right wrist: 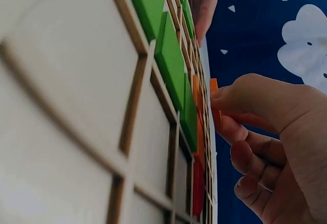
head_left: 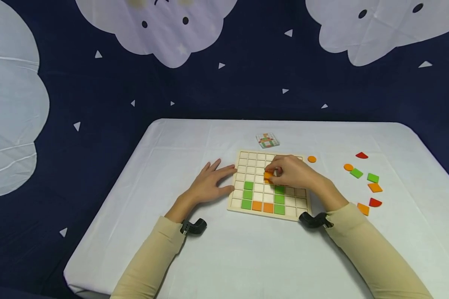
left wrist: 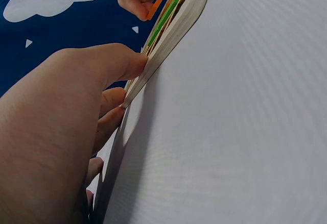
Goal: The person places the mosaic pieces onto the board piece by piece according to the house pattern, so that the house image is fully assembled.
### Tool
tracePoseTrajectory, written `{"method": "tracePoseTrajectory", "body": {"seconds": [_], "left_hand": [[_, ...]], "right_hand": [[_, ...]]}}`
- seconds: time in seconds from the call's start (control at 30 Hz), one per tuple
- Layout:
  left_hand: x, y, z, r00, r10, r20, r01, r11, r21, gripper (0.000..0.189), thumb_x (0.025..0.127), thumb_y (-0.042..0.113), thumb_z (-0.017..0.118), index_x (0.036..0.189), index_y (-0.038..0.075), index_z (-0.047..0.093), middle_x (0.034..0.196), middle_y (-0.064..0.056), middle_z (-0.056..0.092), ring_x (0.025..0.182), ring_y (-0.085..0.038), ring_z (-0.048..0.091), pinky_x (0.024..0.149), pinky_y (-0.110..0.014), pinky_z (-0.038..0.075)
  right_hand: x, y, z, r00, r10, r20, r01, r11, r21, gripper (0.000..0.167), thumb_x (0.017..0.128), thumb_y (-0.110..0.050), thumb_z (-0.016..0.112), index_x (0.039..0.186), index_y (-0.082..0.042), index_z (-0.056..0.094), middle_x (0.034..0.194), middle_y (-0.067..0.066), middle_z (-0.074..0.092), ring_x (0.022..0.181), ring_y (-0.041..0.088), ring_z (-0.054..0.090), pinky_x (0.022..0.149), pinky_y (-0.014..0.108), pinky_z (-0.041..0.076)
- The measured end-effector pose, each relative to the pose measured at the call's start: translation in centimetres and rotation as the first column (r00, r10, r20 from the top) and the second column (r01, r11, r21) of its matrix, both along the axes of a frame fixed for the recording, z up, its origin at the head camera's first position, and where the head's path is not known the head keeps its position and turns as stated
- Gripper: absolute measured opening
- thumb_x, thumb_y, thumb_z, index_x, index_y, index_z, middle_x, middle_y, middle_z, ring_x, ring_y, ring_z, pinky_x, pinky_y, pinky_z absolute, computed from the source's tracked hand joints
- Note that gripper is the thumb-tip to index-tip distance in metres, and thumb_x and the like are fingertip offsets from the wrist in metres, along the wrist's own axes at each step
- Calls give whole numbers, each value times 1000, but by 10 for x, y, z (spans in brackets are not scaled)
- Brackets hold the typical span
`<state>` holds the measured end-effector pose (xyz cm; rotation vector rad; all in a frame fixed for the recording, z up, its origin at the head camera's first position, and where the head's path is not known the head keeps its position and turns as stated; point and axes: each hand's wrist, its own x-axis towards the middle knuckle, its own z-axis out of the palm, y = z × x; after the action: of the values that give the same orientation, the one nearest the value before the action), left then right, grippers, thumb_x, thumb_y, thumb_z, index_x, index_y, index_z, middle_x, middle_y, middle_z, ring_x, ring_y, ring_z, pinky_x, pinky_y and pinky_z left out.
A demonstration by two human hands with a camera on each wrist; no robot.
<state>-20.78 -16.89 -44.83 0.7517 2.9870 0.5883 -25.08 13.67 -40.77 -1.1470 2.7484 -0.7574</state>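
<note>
A wooden grid board (head_left: 243,166) lies on the table with green tiles (head_left: 279,199) and orange tiles (head_left: 257,206) set in some squares. My right hand (head_left: 293,171) is over the board's middle and pinches an orange tile (right wrist: 213,86) between thumb and finger. In the right wrist view a red tile (right wrist: 198,188) sits in the grid close to that hand; in the head view the hand hides this part. My left hand (head_left: 210,182) lies at the board's left side, its fingers spread and fingertips touching the edge, as the left wrist view shows.
A small pattern card (head_left: 267,140) lies behind the board. Near its right corner is an orange disc (head_left: 312,159). Farther right on the white table (head_left: 209,257) are loose pieces: a red wedge (head_left: 361,155), a green tile (head_left: 373,177), an orange tile (head_left: 375,187) and several others.
</note>
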Motion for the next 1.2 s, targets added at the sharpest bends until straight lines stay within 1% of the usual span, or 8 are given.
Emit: {"method": "tracePoseTrajectory", "body": {"seconds": [0.2, 0.33, 0.43, 0.57, 0.63, 0.83, 0.97, 1.2], "left_hand": [[0, 0, 0, 1000, 1, 6, -1, 1000, 2, 60, 90, 55, 54, 145, 32, 45, 149, 19, 32, 145, -23, 10, 116, -44, 0], [0, 0, 0, 1000, 3, 6, -3, 1000, 6, 60, 90, 54, 55, 144, 32, 45, 149, 18, 33, 145, -23, 10, 116, -44, 1], [0, 0, 0, 1000, 4, 5, -4, 1000, 7, 59, 90, 54, 55, 144, 32, 45, 149, 19, 33, 145, -22, 10, 116, -44, 1], [0, 0, -1, 1000, 2, 7, -2, 1000, 3, 60, 90, 54, 54, 145, 32, 45, 149, 19, 33, 145, -22, 10, 116, -43, 0], [0, 0, -1, 1000, 0, 8, 0, 1000, -2, 60, 90, 55, 53, 145, 32, 44, 150, 18, 33, 145, -21, 9, 116, -43, 0], [-1, -1, -1, 1000, -4, 5, 4, 1000, -6, 60, 91, 55, 53, 145, 32, 44, 150, 18, 33, 145, -22, 9, 116, -44, 0], [-1, 0, -1, 1000, 0, 6, 0, 1000, -2, 60, 91, 55, 53, 145, 32, 44, 150, 19, 33, 145, -22, 9, 116, -44, 0], [-1, 0, 0, 1000, -3, 9, 3, 1000, -5, 60, 90, 55, 53, 145, 32, 44, 150, 18, 33, 145, -22, 8, 116, -44, -1]], "right_hand": [[-1, -10, 1, 999, 35, -17, -35, 999, -4, 29, 79, -19, 75, 107, -12, 75, 92, -9, 63, 71, 8, 53, 64, 29, 46], [1, -18, 0, 999, 44, -18, -44, 999, 8, 28, 80, -22, 75, 107, -13, 75, 89, -8, 63, 70, 9, 51, 71, 32, 42], [2, -23, -1, 999, 38, -3, -38, 999, 34, 26, 81, -23, 75, 106, -16, 75, 88, -8, 62, 69, 10, 51, 70, 32, 41], [2, -27, -3, 1000, 30, 5, -30, 997, 70, 25, 82, -23, 74, 106, -18, 75, 89, -9, 61, 70, 11, 51, 64, 30, 44], [2, -28, -3, 1000, 27, 5, -27, 996, 80, 25, 82, -24, 74, 106, -17, 75, 89, -9, 61, 71, 11, 51, 64, 30, 45], [3, -29, -3, 1000, 19, 9, -20, 996, 87, 25, 83, -25, 74, 107, -17, 75, 90, -9, 60, 71, 11, 51, 64, 29, 45], [4, -27, -3, 1000, 24, -4, -24, 996, 85, 25, 84, -26, 74, 107, -17, 75, 90, -9, 59, 72, 10, 50, 64, 29, 44], [8, -13, 2, 999, 25, -30, -23, 998, 51, 26, 85, -26, 75, 108, -15, 74, 94, -8, 61, 73, 8, 53, 65, 28, 46]]}}
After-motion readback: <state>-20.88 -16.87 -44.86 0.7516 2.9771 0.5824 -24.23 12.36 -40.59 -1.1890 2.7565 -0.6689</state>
